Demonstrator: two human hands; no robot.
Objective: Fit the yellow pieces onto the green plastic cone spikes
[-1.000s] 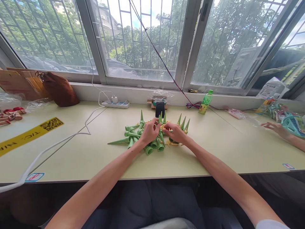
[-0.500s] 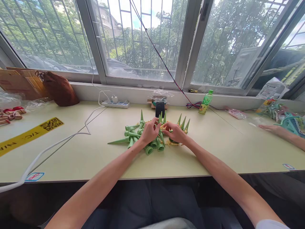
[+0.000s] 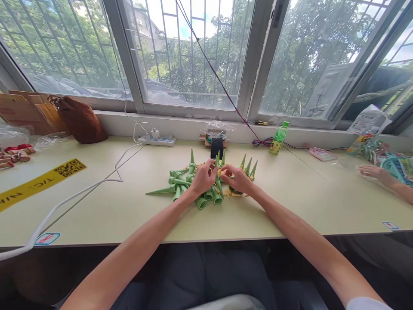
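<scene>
My left hand (image 3: 204,178) is closed, its thumb and fingers around a green plastic cone-shaped spike (image 3: 217,161). Close beside it, my right hand (image 3: 238,178) has its fingertips pinched near small yellow pieces; whatever is between them is too small to make out. Under and left of my left hand lies a pile of green spikes (image 3: 180,181), some with open threaded ends (image 3: 201,203) facing me. Several green spikes (image 3: 248,165) stand point up beyond my right hand. Small yellow plastic parts (image 3: 235,193) lie beneath that hand.
A dark phone (image 3: 217,148) leans at the back centre. Behind my hands stand a power strip (image 3: 158,140), a green bottle (image 3: 279,138) and a brown bag (image 3: 82,120). A white cable (image 3: 93,185) crosses the table's left. Another person's hand (image 3: 376,173) is at far right.
My hands have barely moved; the right fingertips have shifted slightly. At far right, the other person's hand has drawn back to the right, and the pink packet near the wall has shifted slightly.
</scene>
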